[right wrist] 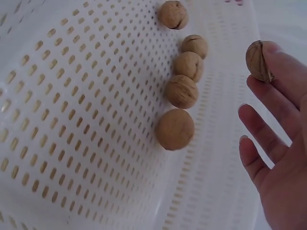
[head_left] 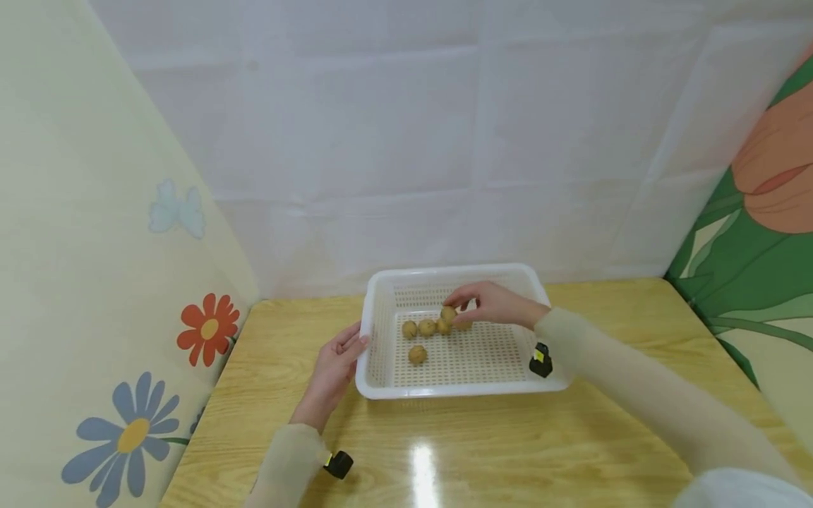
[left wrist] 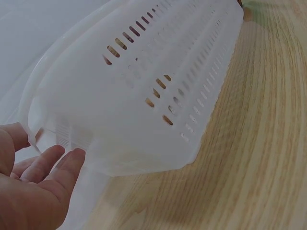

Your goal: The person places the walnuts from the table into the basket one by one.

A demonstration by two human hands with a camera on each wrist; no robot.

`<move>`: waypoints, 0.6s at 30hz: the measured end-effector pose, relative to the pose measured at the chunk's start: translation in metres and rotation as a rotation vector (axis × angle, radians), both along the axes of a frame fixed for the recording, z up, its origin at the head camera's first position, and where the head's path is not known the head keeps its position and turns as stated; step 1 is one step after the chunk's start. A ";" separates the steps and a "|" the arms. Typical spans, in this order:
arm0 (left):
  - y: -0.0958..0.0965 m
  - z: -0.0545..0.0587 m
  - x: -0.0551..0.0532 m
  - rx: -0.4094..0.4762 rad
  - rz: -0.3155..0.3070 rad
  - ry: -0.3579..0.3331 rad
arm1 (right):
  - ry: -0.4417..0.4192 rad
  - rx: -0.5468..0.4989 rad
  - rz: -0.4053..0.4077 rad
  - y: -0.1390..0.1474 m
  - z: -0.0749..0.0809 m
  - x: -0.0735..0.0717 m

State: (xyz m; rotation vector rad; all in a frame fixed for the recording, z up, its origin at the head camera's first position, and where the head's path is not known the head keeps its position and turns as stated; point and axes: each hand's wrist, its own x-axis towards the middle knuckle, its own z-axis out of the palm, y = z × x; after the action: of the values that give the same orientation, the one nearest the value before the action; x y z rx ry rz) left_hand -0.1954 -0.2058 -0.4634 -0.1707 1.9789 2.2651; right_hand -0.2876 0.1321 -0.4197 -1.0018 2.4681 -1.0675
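Observation:
A white slotted plastic basket (head_left: 457, 390) stands on the wooden table. My left hand (head_left: 333, 367) grips its left end, thumb over the rim and fingers (left wrist: 69, 167) against the outer wall. Over the inside of the basket, my right hand (head_left: 498, 303) pinches a walnut (right wrist: 257, 61) between thumb and forefinger, the other fingers loosely bent. Below it, several walnuts (right wrist: 181, 92) lie in a line along the far side of the basket floor. A separate walnut (head_left: 417, 354) sits nearer the front. Through the slots, the left wrist view gives only brown glimpses of the contents.
Pale wood tabletop (head_left: 508, 451) extends in front of the basket and to both sides. A white cloth backdrop (head_left: 394, 141) rises right behind it. Flower-printed panels (head_left: 209, 328) stand along the left and right table edges.

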 end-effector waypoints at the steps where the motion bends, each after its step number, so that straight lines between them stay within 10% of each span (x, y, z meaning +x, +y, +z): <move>1: 0.000 0.000 0.000 -0.002 -0.002 0.000 | -0.016 0.002 0.010 -0.003 -0.003 -0.001; 18: -0.002 -0.001 -0.003 -0.008 -0.016 -0.006 | -0.088 0.193 0.159 -0.037 -0.037 -0.005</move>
State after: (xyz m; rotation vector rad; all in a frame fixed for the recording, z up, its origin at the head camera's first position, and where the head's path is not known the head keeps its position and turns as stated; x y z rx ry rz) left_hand -0.1980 -0.2075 -0.4649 -0.1625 1.9794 2.2447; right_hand -0.2925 0.0955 -0.4564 -1.0463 2.3249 -0.7898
